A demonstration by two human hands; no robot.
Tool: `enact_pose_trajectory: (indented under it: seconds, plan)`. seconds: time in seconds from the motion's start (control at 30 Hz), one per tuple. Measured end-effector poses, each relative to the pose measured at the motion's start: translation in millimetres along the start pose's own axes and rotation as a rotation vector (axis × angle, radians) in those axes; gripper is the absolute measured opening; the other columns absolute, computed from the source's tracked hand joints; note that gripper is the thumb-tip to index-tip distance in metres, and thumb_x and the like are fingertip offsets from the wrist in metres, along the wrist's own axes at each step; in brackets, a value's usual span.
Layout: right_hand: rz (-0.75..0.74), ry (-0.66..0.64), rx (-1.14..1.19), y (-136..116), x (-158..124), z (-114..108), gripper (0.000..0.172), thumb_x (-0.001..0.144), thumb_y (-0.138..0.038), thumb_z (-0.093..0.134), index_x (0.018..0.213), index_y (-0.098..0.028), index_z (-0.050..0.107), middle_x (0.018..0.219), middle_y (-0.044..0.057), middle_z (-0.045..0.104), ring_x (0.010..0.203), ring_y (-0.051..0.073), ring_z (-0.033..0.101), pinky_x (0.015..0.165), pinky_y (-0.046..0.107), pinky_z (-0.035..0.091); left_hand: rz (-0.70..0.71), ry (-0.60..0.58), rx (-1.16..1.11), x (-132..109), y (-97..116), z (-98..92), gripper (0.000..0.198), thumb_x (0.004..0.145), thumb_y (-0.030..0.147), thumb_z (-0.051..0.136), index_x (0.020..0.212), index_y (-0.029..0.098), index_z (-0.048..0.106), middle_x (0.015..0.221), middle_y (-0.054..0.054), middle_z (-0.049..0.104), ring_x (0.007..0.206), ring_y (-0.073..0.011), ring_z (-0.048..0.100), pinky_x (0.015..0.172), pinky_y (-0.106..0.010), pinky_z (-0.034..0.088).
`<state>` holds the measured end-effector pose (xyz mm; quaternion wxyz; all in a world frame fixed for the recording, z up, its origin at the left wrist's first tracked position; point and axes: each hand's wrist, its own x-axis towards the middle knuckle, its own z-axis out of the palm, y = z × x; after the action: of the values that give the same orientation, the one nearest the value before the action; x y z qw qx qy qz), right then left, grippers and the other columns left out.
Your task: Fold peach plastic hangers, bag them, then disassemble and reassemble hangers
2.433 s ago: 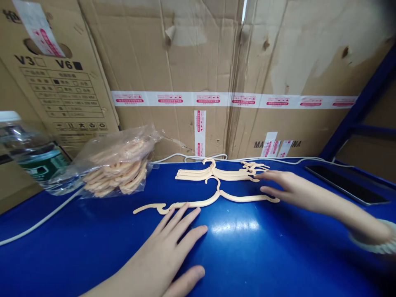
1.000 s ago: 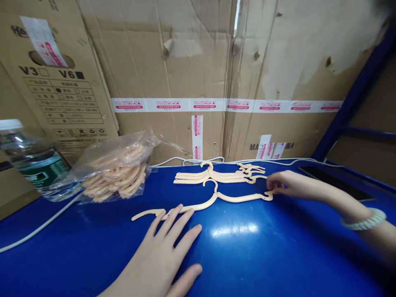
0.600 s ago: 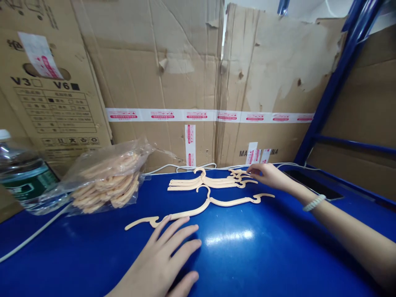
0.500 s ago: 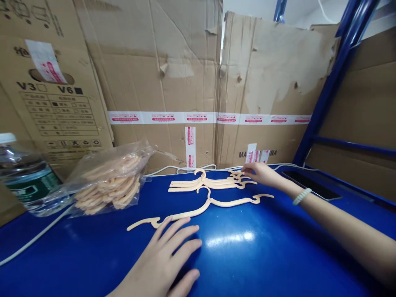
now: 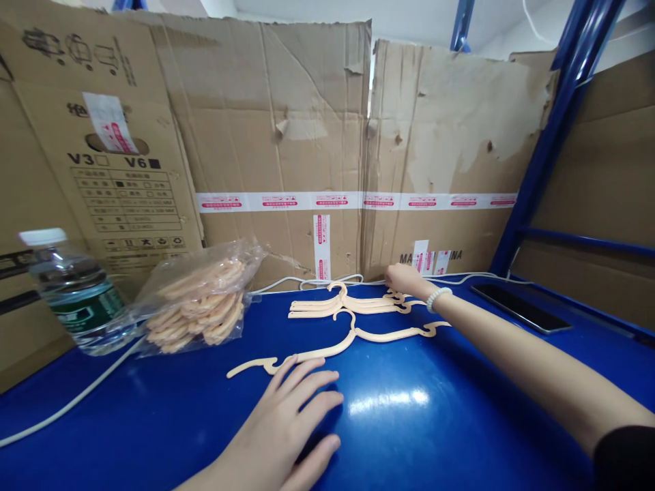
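My left hand (image 5: 294,416) lies with fingers spread on the blue table, its fingertips at the left part of an unfolded cream hanger (image 5: 386,336). Behind that hanger, a stack of cream hangers (image 5: 314,308) lies with the left arms folded or short and hooks toward the back. My right hand (image 5: 405,279), with a beaded bracelet on its wrist, is over the right end of the stack. Its fingers are bent and mostly hidden, so what it touches there cannot be made out.
A clear plastic bag (image 5: 205,296) of cream hangers and a water bottle (image 5: 84,300) stand at the left, beside a white cable (image 5: 76,402). A dark phone (image 5: 519,307) lies at the right. Cardboard sheets (image 5: 276,150) line the back, near a blue metal post (image 5: 552,136).
The view has shifted slightly to the left and up. My right hand has moved a little left and back over the stack's end, its fingers now less visible. My left hand stays spread.
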<state>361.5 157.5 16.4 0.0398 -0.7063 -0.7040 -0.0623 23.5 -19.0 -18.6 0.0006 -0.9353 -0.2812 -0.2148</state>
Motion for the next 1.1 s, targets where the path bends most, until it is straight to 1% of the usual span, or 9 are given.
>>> enact_pose_trajectory:
  seconds: [0.27,0.43,0.5,0.53,0.6,0.67,0.8,0.93,1.1]
  plan:
    - [-0.075,0.241,0.397,14,-13,-22,0.015,0.088,-0.025,0.063,0.090,-0.012,0.070,0.091,0.010,0.073,0.089,0.021,0.068,0.085,0.036,0.052,0.021,0.033,-0.052,-2,-3,1.9,0.034,0.083,0.020,0.054,0.116,0.027,0.061,0.127,-0.004,0.064,0.126,-0.0274,0.052,0.113,-0.049,0.035]
    - [-0.137,0.385,0.755,-7,-51,-36,0.034,0.088,-0.039,0.057,0.103,-0.011,0.067,0.100,0.014,0.074,0.088,0.022,0.070,0.079,0.035,0.055,-0.032,0.083,-0.303,0,-4,0.0,0.029,0.086,0.020,0.054,0.114,0.026,0.062,0.124,-0.007,0.064,0.122,-0.0266,0.053,0.106,-0.041,0.041]
    - [-0.187,0.364,0.918,-26,-75,-36,0.039,0.087,-0.048,0.058,0.105,-0.014,0.066,0.100,0.012,0.074,0.083,0.019,0.071,0.075,0.032,0.056,-0.099,0.046,-0.453,3,-4,-2.4,0.027,0.088,0.022,0.053,0.113,0.026,0.063,0.123,-0.007,0.065,0.119,-0.0263,0.055,0.103,-0.040,0.043]
    - [-0.223,0.321,1.168,-37,-88,-36,0.037,0.081,-0.047,0.066,0.098,-0.015,0.068,0.097,0.012,0.075,0.079,0.018,0.070,0.075,0.032,0.057,-0.166,0.012,-0.540,5,-4,-3.5,0.026,0.089,0.025,0.053,0.112,0.026,0.064,0.122,-0.007,0.065,0.116,-0.0262,0.056,0.101,-0.040,0.043]
    - [-0.284,0.159,1.490,-58,-113,-36,0.029,0.075,-0.041,0.076,0.089,-0.017,0.070,0.090,0.007,0.075,0.074,0.014,0.069,0.074,0.029,0.056,-0.336,-0.067,-0.750,8,-2,-4.7,0.026,0.090,0.033,0.052,0.111,0.025,0.065,0.118,-0.007,0.067,0.110,-0.0264,0.059,0.097,-0.040,0.046]
    - [-0.334,0.044,1.603,-79,-136,-35,0.021,0.074,-0.033,0.079,0.086,-0.018,0.071,0.085,0.004,0.075,0.072,0.012,0.068,0.073,0.026,0.056,-0.472,-0.110,-0.984,10,0,-3.8,0.033,0.090,0.045,0.054,0.112,0.024,0.065,0.115,-0.008,0.068,0.106,-0.0263,0.061,0.090,-0.038,0.049]
    - [-0.419,-0.144,1.678,-110,-166,-25,0.015,0.074,-0.026,0.080,0.083,-0.018,0.070,0.092,0.004,0.074,0.084,0.015,0.070,0.078,0.028,0.056,-0.543,-0.043,-1.329,13,4,1.2,0.050,0.080,0.059,0.066,0.112,0.021,0.064,0.110,-0.011,0.067,0.091,-0.0222,0.063,0.070,-0.029,0.052]
    - [-0.492,-0.296,1.666,-124,-175,-13,0.016,0.076,-0.025,0.077,0.083,-0.016,0.067,0.095,0.005,0.071,0.084,0.015,0.068,0.078,0.030,0.055,-0.660,0.052,-1.459,14,4,3.9,0.042,0.076,0.054,0.075,0.093,0.018,0.065,0.083,-0.004,0.063,0.077,-0.0174,0.063,0.058,-0.023,0.048]
    - [-0.556,-0.076,1.249,-99,-144,-13,0.019,0.083,-0.032,0.069,0.096,-0.017,0.067,0.097,0.006,0.070,0.087,0.017,0.065,0.077,0.032,0.053,-0.790,0.154,-1.533,15,-5,5.4,0.037,0.077,0.048,0.076,0.088,0.016,0.062,0.095,-0.008,0.068,0.068,-0.0135,0.062,0.056,-0.022,0.045]
